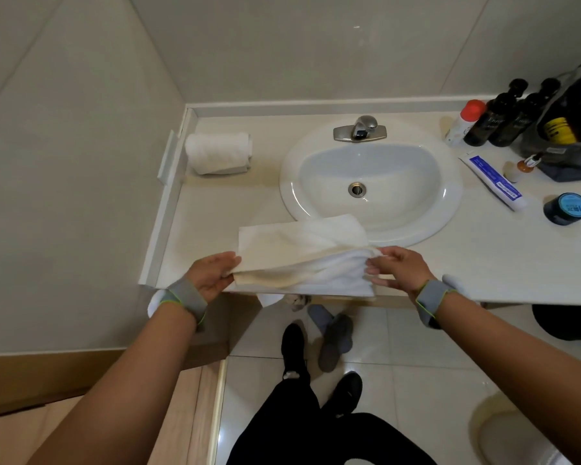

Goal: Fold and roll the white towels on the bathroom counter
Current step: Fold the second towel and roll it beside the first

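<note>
A white towel [302,253] lies partly folded at the front edge of the bathroom counter [215,199], its far end overlapping the sink rim. My left hand [212,275] grips the towel's left edge, thumb on top. My right hand [396,268] pinches the bunched folds at its right edge. A second white towel [217,152] sits rolled up at the back left corner of the counter, apart from both hands.
The oval sink [369,182] with a metal faucet [361,129] fills the counter's middle. On the right stand dark bottles [493,119], a red-capped can [465,124], a toothpaste tube [493,181], a blue-lidded jar [567,208] and a toiletry bag [571,129]. Shoes lie on the floor below.
</note>
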A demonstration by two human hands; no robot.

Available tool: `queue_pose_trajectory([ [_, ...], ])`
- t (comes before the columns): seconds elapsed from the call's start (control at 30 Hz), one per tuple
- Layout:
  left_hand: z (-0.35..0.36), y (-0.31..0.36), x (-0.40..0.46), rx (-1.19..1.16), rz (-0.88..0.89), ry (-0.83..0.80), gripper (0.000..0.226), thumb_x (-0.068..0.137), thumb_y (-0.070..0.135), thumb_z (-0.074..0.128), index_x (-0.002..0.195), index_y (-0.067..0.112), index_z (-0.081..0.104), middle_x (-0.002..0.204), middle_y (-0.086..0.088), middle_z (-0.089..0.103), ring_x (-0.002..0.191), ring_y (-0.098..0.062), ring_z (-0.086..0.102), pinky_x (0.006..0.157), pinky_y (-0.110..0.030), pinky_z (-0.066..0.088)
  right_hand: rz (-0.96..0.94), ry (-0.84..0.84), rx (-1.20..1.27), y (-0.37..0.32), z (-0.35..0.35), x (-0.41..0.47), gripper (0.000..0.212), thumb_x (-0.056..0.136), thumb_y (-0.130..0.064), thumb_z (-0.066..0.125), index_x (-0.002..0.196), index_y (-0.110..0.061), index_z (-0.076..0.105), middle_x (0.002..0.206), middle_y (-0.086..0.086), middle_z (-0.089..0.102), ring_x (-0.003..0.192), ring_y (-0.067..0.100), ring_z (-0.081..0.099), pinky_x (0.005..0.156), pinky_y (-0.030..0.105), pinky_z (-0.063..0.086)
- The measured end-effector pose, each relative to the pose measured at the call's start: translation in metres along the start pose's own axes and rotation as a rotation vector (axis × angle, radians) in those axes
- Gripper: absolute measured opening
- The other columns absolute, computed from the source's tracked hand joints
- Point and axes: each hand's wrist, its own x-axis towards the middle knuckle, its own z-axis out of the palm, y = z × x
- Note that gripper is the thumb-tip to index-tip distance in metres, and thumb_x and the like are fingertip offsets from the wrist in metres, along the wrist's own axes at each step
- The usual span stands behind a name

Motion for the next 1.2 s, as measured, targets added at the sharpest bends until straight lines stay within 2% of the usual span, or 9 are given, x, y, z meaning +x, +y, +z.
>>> queue_pose_trajectory([
  [0.1, 0.011, 0.018, 0.021, -0.030, 0.040, 0.016, 0.029, 0.092, -0.002, 0.062, 0.120, 0.003, 0.056, 0.096, -0.007, 0.062, 0.088, -0.016, 0.062, 0.093, -0.031, 0.047, 0.003, 0.041, -0.058, -0.016, 0.009, 0.023, 0.017, 0.090, -0.012, 0.069, 0.103, -0.007, 0.059, 0.081, 0.016, 0.067, 0.059, 0.025, 0.063, 0.054, 0.034, 0.059],
  [0.23, 0.026, 0.031, 0.043, -0.068, 0.066, -0.002, 0.010, 0.095, -0.001, 0.058, 0.102, 0.004, 0.063, 0.097, -0.008, 0.063, 0.103, -0.023, 0.059, 0.089, -0.033, 0.052, -0.016, 0.095, -0.111, -0.031, 0.018, 0.052, 0.014, 0.092, -0.018, 0.066, 0.097, -0.012, 0.054, 0.071, 0.012, 0.064, 0.051, 0.025, 0.058, 0.051, 0.033, 0.058],
  [0.4, 0.033, 0.043, 0.072, -0.113, 0.070, -0.014, 0.038, 0.095, -0.005, 0.057, 0.132, -0.001, 0.054, 0.098, -0.007, 0.062, 0.091, -0.018, 0.063, 0.091, -0.031, 0.050, -0.021, 0.163, -0.169, -0.042, 0.032, 0.084, 0.013, 0.094, -0.020, 0.063, 0.097, -0.009, 0.057, 0.073, 0.013, 0.068, 0.051, 0.025, 0.058, 0.045, 0.030, 0.058],
  [0.53, 0.030, 0.046, 0.090, -0.148, 0.050, -0.010, 0.052, 0.092, -0.004, 0.062, 0.140, 0.006, 0.050, 0.106, -0.011, 0.063, 0.093, -0.019, 0.065, 0.085, -0.026, 0.058, 0.010, 0.247, -0.203, -0.042, 0.037, 0.105, 0.016, 0.093, -0.020, 0.063, 0.102, -0.006, 0.063, 0.083, 0.017, 0.073, 0.058, 0.029, 0.061, 0.064, 0.046, 0.062],
  [0.67, 0.024, 0.040, 0.101, 0.437, 0.364, 0.156, 0.056, 0.086, 0.006, 0.072, 0.136, 0.023, 0.054, 0.134, -0.005, 0.045, 0.109, -0.019, 0.058, 0.095, -0.031, 0.051, -0.188, 0.395, -0.563, -0.039, 0.039, 0.115, 0.019, 0.088, -0.026, 0.062, 0.106, -0.024, 0.059, 0.100, 0.007, 0.069, 0.075, 0.028, 0.066, 0.074, 0.044, 0.059],
  [0.8, 0.020, 0.026, 0.112, 0.989, 0.678, -0.015, 0.056, 0.083, 0.016, 0.075, 0.136, 0.026, 0.058, 0.138, -0.004, 0.049, 0.121, -0.025, 0.052, 0.105, -0.036, 0.044, -0.510, 0.164, -0.963, -0.031, 0.056, 0.115, 0.033, 0.083, -0.028, 0.068, 0.116, -0.030, 0.063, 0.117, 0.002, 0.059, 0.105, 0.023, 0.057, 0.090, 0.040, 0.049],
  [0.9, 0.020, 0.023, 0.131, 1.170, 0.615, -0.028, 0.058, 0.089, 0.034, 0.068, 0.144, 0.031, 0.048, 0.144, -0.009, 0.048, 0.132, -0.030, 0.045, 0.112, -0.039, 0.034, -0.494, 0.006, -1.164, -0.025, 0.072, 0.122, 0.041, 0.082, -0.033, 0.071, 0.122, -0.029, 0.063, 0.126, 0.001, 0.059, 0.119, 0.026, 0.050, 0.096, 0.041, 0.044],
  [1.03, 0.031, 0.031, 0.147, 1.249, 0.449, 0.063, 0.060, 0.093, 0.050, 0.054, 0.149, 0.038, 0.035, 0.142, -0.013, 0.045, 0.128, -0.038, 0.044, 0.106, -0.043, 0.037, -0.527, 0.001, -1.293, -0.026, 0.077, 0.134, 0.034, 0.080, -0.039, 0.070, 0.110, -0.028, 0.062, 0.116, 0.001, 0.059, 0.111, 0.027, 0.051, 0.085, 0.037, 0.043],
  [1.2, 0.048, 0.048, 0.153, 1.532, 0.463, 0.166, 0.054, 0.089, 0.057, 0.054, 0.139, 0.039, 0.049, 0.131, -0.007, 0.049, 0.122, -0.032, 0.042, 0.093, -0.042, 0.040, -0.515, -0.002, -1.473, -0.041, 0.074, 0.144, 0.039, 0.073, -0.051, 0.071, 0.103, -0.028, 0.062, 0.111, 0.001, 0.059, 0.107, 0.026, 0.051, 0.084, 0.036, 0.042],
])
